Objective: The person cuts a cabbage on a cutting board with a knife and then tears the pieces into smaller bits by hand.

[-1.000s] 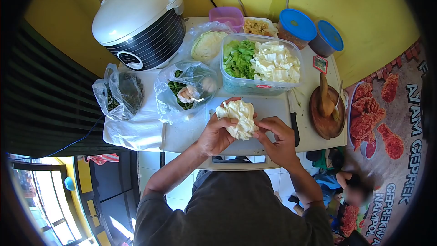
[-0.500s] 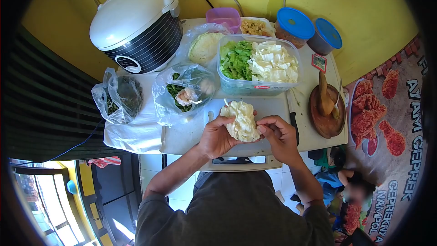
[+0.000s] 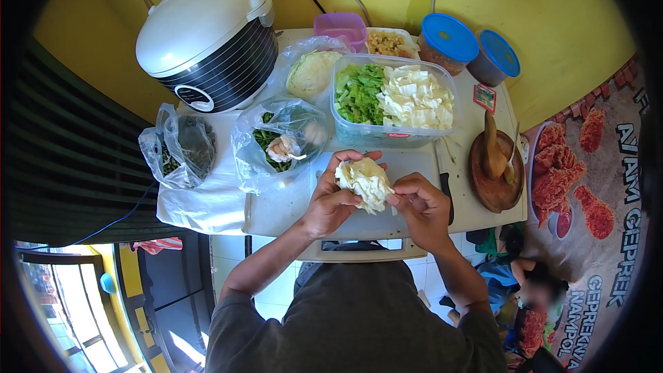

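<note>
A pale, crinkled piece of cabbage (image 3: pixel 364 183) is held above the white cutting board (image 3: pixel 407 160). My left hand (image 3: pixel 330 204) cups it from the left and beneath, with the thumb across its near side. The fingertips of my right hand (image 3: pixel 423 208) pinch its lower right edge. Just beyond both hands stands a clear plastic container (image 3: pixel 397 137) holding chopped green leaves (image 3: pixel 358 91) and cut white cabbage (image 3: pixel 416 97). A knife (image 3: pixel 446 197) lies at the board's right side, its dark handle towards me.
Left of the board sit a plastic bag with green vegetables (image 3: pixel 266 141) and another bag (image 3: pixel 185 148). A rice cooker (image 3: pixel 207 34) and half a cabbage (image 3: pixel 311 74) are behind. At right are a mortar (image 3: pixel 494 190) with pestle (image 3: pixel 494 152) and blue-lidded tubs (image 3: pixel 449 34). A person (image 3: pixel 532 297) is lower right.
The piece of cabbage has been turned and tilted in my hands. My left fingers now show over its far side. My right hand has shifted slightly, still at its edge.
</note>
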`<state>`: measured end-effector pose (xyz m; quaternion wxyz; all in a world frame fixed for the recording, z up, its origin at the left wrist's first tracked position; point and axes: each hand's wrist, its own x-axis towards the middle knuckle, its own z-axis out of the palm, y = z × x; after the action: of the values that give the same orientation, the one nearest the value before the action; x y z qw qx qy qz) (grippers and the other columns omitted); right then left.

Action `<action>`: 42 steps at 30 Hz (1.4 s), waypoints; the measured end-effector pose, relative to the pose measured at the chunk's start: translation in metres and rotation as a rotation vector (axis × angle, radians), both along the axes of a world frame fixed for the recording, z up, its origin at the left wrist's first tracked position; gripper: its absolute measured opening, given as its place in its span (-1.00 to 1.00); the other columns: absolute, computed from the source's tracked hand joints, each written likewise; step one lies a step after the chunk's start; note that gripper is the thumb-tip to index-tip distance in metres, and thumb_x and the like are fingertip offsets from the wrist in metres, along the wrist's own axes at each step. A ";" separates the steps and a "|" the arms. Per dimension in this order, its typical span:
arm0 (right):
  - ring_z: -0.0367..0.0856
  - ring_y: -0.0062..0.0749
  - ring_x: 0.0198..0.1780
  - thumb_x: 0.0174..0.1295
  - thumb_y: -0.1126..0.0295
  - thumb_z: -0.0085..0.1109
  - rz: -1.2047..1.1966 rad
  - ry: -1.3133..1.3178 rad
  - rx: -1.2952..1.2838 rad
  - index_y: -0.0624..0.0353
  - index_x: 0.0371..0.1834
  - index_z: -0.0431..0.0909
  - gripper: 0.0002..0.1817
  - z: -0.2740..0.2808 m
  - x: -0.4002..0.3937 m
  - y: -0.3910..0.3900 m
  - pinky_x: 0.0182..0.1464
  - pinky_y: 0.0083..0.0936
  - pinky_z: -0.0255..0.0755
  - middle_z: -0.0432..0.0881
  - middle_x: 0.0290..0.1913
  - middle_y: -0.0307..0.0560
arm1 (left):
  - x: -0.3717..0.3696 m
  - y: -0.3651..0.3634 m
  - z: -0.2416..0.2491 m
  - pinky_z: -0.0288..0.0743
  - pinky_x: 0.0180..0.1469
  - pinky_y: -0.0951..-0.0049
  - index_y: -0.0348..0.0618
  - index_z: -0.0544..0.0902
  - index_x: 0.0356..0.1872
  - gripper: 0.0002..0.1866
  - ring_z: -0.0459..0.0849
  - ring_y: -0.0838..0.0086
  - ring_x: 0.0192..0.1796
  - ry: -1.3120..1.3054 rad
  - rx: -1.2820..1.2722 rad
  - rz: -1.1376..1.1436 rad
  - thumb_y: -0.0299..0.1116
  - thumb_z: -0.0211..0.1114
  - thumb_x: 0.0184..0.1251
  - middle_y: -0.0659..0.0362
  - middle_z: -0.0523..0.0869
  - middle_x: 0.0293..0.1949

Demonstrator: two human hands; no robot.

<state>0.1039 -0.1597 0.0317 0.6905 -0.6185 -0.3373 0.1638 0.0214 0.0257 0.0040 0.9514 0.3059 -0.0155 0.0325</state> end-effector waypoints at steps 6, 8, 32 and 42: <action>0.66 -0.34 -0.18 0.29 0.59 0.40 -0.023 -0.213 -0.077 0.28 -0.11 0.65 -0.84 0.007 -0.004 0.001 -0.10 -0.47 0.53 0.67 -0.16 -0.03 | 0.001 -0.001 -0.005 0.35 0.54 0.11 0.00 0.22 0.47 -0.17 0.29 0.10 0.61 -0.113 0.191 0.094 -0.78 0.17 0.11 -0.11 0.25 0.59; 0.66 -0.32 -0.17 0.27 0.59 0.42 -0.023 -0.148 -0.140 0.28 -0.10 0.66 -0.82 0.005 -0.003 0.000 -0.12 -0.46 0.53 0.67 -0.17 -0.05 | 0.004 -0.003 -0.005 0.33 0.55 0.11 0.00 0.18 0.52 -0.16 0.30 0.11 0.61 -0.166 0.237 0.115 -0.73 0.24 0.19 -0.13 0.25 0.59; 0.58 -0.38 0.31 0.58 0.38 0.08 0.154 0.417 -0.018 0.28 0.54 0.28 -0.46 -0.009 0.004 -0.006 0.38 -0.41 0.40 0.52 0.38 0.04 | -0.002 -0.009 0.009 0.29 0.48 0.29 -0.12 0.19 0.57 -0.07 0.40 0.33 0.42 -0.095 0.371 0.118 -0.33 0.54 0.23 0.09 0.39 0.34; 0.51 -0.39 0.41 0.69 0.19 -0.15 0.295 0.744 0.175 0.21 0.58 0.21 -0.47 -0.026 0.015 -0.007 0.43 -0.38 0.44 0.46 0.44 -0.06 | -0.006 -0.004 0.016 0.45 0.43 0.27 -0.15 0.24 0.60 -0.06 0.51 0.41 0.38 0.145 0.709 0.056 -0.60 0.55 0.20 0.11 0.46 0.38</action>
<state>0.1190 -0.1667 0.0058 0.7847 -0.4010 -0.1623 0.4440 0.0158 0.0214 0.0195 0.7835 0.6187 0.0500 0.0296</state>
